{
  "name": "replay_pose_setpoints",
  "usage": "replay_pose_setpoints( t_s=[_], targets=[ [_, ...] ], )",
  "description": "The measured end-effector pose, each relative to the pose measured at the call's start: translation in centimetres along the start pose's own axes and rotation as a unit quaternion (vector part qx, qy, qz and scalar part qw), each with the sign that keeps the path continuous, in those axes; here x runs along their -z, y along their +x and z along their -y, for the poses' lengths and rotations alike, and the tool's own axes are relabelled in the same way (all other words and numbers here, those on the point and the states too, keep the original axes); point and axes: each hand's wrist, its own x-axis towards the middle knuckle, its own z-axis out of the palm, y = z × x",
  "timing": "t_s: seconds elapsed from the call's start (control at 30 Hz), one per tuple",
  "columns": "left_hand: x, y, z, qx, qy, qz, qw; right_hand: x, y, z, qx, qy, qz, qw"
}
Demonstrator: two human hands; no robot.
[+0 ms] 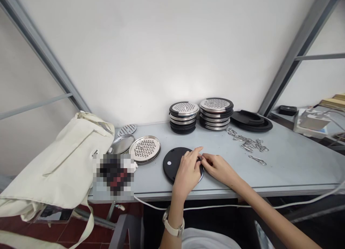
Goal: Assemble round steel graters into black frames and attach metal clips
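A black round disc (175, 156) with a white dot lies near the table's front edge, with a thin shiny rim showing at its lower right. My left hand (188, 169) lies across the disc, thumb and fingers gripping around its right edge. At that same edge, the fingers of my right hand (215, 167) are pinched together close to the left fingertips. Whatever sits between them is too small and covered to make out. Several metal wire clips (250, 144) are heaped to the right, and one single clip (257, 160) lies nearer to me.
Two stacks of round graters (184, 118) (216, 114) stand by the wall, beside black round trays (252, 121). To the left are loose perforated metal discs (145, 148), a plain metal disc (122, 144), a cream bag (61, 162) and a blurred-out patch. A white cable (215, 206) hangs along the front.
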Motion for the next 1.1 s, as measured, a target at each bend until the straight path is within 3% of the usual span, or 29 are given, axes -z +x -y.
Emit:
replay_pose_setpoints(
  t_s=[1.1],
  targets=[
    [0.1,0.03,0.01,0.005,-0.022,-0.001,1.0,-0.15,0.04,-0.28,-0.007,0.02,0.005,1.0]
  ],
)
